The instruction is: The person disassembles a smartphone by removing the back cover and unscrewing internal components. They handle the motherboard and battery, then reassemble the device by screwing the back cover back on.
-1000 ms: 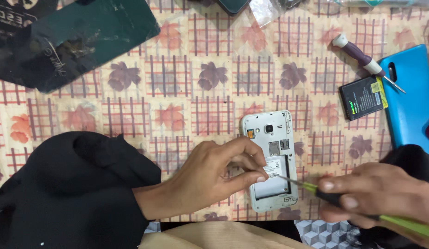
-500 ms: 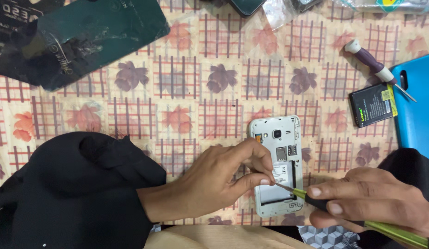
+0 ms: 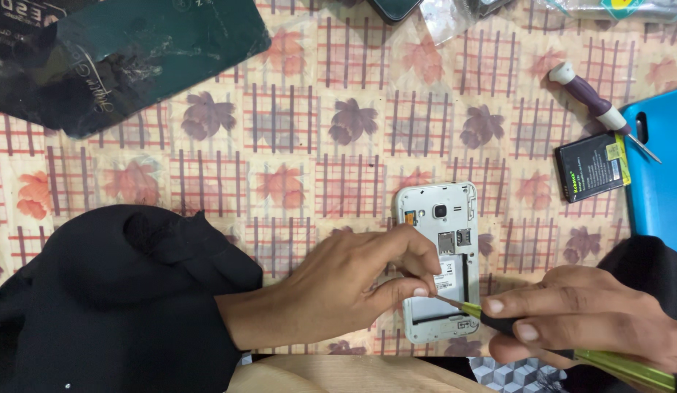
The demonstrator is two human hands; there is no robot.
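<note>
A white phone (image 3: 446,218) lies face down with its back cover off, showing the empty battery bay. My left hand (image 3: 353,287) rests on its left edge, thumb and fingers pinching at the frame. My right hand (image 3: 579,316) grips a yellow-green screwdriver (image 3: 622,365) with a black collar. Its thin tip (image 3: 449,300) points left into the phone's lower left side, right by my left thumb.
A black phone battery (image 3: 592,167) and a purple-and-white screwdriver (image 3: 599,108) lie at the right beside a blue phone cover (image 3: 662,175). A dark green mat (image 3: 127,54) fills the top left. The table wears a flowered checked cloth (image 3: 280,175). Black sleeves cover both forearms.
The view has shifted, so the phone sits slightly higher and further right in frame. My hands stay on the phone with the screwdriver tip at the same spot.
</note>
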